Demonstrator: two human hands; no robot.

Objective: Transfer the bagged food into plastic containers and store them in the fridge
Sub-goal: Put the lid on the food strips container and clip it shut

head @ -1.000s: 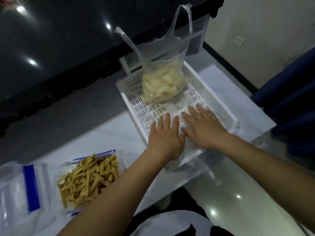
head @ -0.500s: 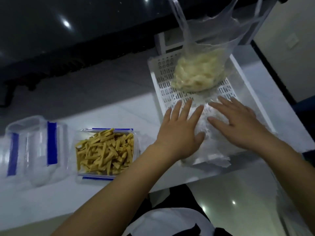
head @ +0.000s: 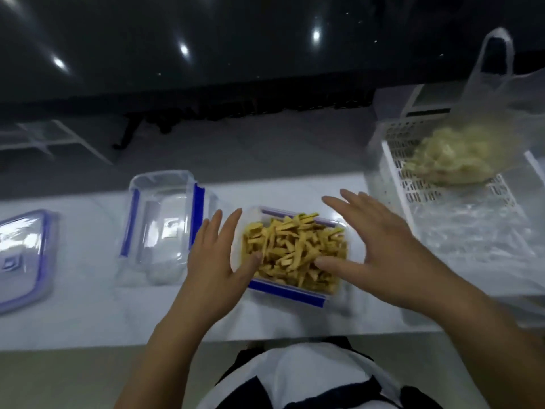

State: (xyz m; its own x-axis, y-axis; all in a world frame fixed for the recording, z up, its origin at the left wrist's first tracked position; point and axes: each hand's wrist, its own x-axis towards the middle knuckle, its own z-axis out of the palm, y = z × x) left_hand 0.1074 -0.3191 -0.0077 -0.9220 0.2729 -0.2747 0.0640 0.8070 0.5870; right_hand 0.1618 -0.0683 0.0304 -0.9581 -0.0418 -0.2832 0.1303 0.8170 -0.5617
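A clear plastic container with blue clips (head: 287, 293), filled with yellow food strips (head: 295, 250), sits on the white table in front of me. My left hand (head: 218, 255) is at its left side with straight fingers and the thumb reaching over the rim. At its right side is my right hand (head: 374, 240), fingers spread and thumb over the strips. An empty clear container (head: 165, 222) stands to the left. A plastic bag of pale food (head: 460, 160) sits in a white slatted tray (head: 398, 172) at the right.
A blue-rimmed lid (head: 20, 258) lies at the far left. A flattened empty plastic bag (head: 472, 231) lies in the tray's near half. Beyond the white table (head: 88, 314) is grey floor and a dark glossy surface. My white-clad lap is below the table edge.
Both hands have left the flattened bag in the tray and moved left to either side of the container of yellow strips. The view has swung left.
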